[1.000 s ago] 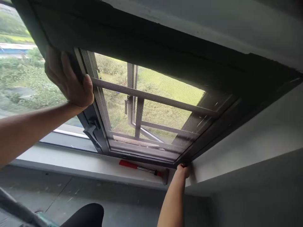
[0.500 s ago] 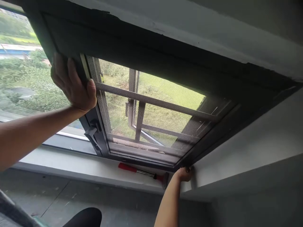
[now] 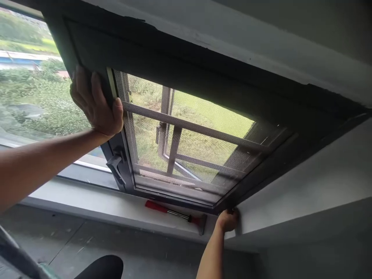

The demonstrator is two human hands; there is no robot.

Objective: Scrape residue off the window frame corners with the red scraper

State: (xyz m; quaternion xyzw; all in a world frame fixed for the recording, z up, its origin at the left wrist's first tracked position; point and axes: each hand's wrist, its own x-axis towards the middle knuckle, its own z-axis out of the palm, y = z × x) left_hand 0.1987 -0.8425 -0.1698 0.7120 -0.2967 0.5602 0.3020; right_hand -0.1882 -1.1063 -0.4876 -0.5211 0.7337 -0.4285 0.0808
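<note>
My left hand point(image 3: 97, 104) presses against the dark left upright of the window frame point(image 3: 114, 145), its fingers stretched upward and the thumb by the screen's edge. At the frame's lower right corner, my right hand point(image 3: 227, 220) is closed in a fist against the wall and sill. Whatever it may hold is hidden. Between the hands is a mesh insect screen point(image 3: 200, 155), with bars and an opened outer sash visible through it. A dark window handle point(image 3: 116, 168) sits on the frame below my left hand.
On the white sill point(image 3: 99, 203) lies a scraper point(image 3: 174, 213) with a red grip and a metal shaft. The white wall point(image 3: 314, 166) of the recess rises at right. My dark-clothed knee point(image 3: 104, 267) shows above the grey floor point(image 3: 139, 248).
The view has shifted slightly, so the upper window and my left hand appear a little farther right. Both hands keep the same places on the frame and in the corner.
</note>
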